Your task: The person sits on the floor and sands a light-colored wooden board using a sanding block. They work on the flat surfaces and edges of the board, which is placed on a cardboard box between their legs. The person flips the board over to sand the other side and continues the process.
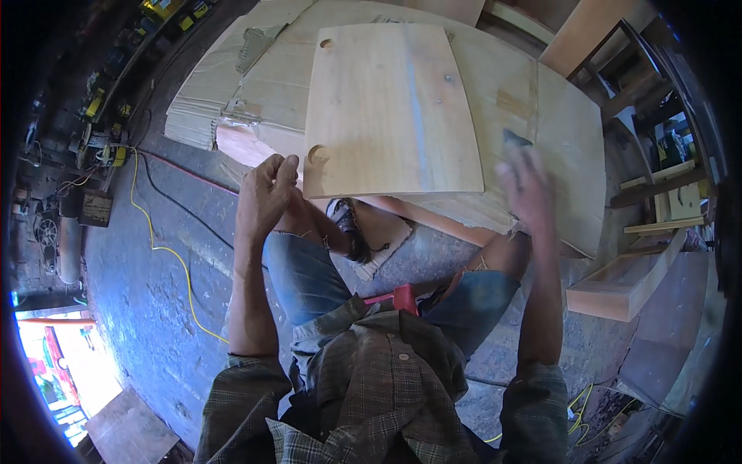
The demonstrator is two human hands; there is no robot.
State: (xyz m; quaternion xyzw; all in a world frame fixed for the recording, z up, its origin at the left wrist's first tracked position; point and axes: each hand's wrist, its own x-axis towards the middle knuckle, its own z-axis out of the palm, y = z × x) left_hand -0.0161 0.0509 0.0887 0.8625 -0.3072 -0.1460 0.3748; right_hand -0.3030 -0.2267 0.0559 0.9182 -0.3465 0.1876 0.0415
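Note:
A flat pale wooden board (379, 116) lies on cardboard in front of me, with two round cup-hinge holes along its left side and a bluish streak down its right half. Just off its near left corner is my left hand (267, 189), its fingers curled and thumb pressed to them; whatever they may hold is too small to make out. My right hand (527, 182) is beside the board's right edge, over the cardboard, smeared by motion. At its fingertips shows a small dark grey piece (516, 139), and I cannot tell whether the hand grips it.
Large cardboard sheets (568, 155) cover the low work surface under the board. A red object (404, 298) is between my knees. A yellow cable (188, 271) runs over the floor at left. Wooden drawer-like pieces (599, 301) stand at right, and tools line the left wall.

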